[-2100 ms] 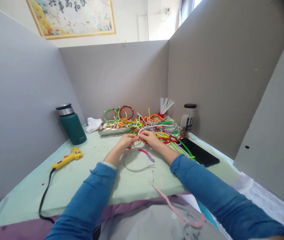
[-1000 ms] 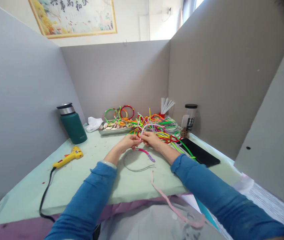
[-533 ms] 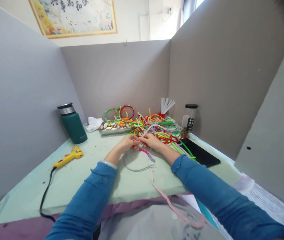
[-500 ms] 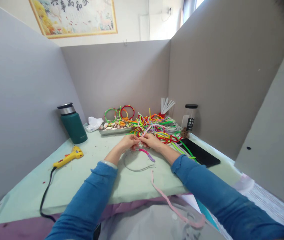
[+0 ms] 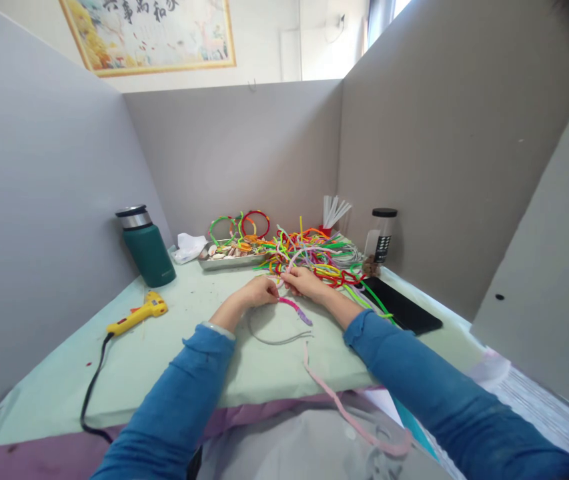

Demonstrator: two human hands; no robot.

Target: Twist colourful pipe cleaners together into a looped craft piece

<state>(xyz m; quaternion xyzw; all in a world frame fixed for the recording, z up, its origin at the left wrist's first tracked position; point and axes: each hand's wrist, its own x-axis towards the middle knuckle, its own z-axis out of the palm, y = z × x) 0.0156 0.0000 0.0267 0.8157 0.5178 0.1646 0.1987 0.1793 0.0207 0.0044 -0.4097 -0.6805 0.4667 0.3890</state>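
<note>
A pale strip is pinched by the right hand toward the table's back edge; the left hand's grip, at magenta-wrapped wire, cannot be told.

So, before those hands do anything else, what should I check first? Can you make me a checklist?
1. Right hand has the pale pink fuzzy stem: ok, pinched in the fingertips.
2. Left hand has a firm grip on the magenta-and-purple wrap: cannot tell; the fingertips are at its end.
3. Loose pink strip fully on the table: not ok, it runs over the front edge.
4. Yellow glue gun away from both hands: ok, lying off to the left.
5. Glue gun cool: cannot tell.
</note>
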